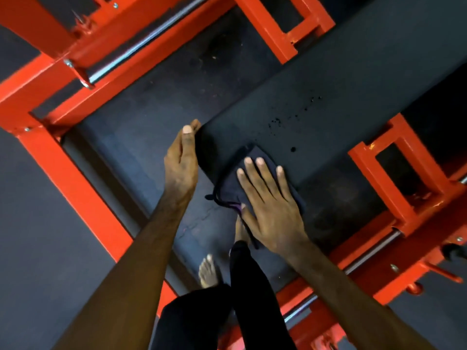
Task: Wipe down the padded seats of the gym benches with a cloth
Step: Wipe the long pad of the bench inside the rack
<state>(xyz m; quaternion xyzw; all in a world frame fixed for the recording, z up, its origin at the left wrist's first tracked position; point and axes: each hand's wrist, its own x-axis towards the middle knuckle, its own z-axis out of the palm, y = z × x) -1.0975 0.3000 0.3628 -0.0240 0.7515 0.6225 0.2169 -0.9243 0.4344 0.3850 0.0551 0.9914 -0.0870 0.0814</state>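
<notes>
I see the dark cloth lying on the near end of the black padded seat. My right hand presses it flat, fingers straight and spread. My left hand grips the seat's corner, arm extended, within the red frame.

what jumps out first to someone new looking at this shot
The bright orange-red steel frame boxes in the scene on both sides. In the middle, the right hand presses a dark cloth flat on the near end of the black padded bench, while the left hand grips its corner.
</notes>
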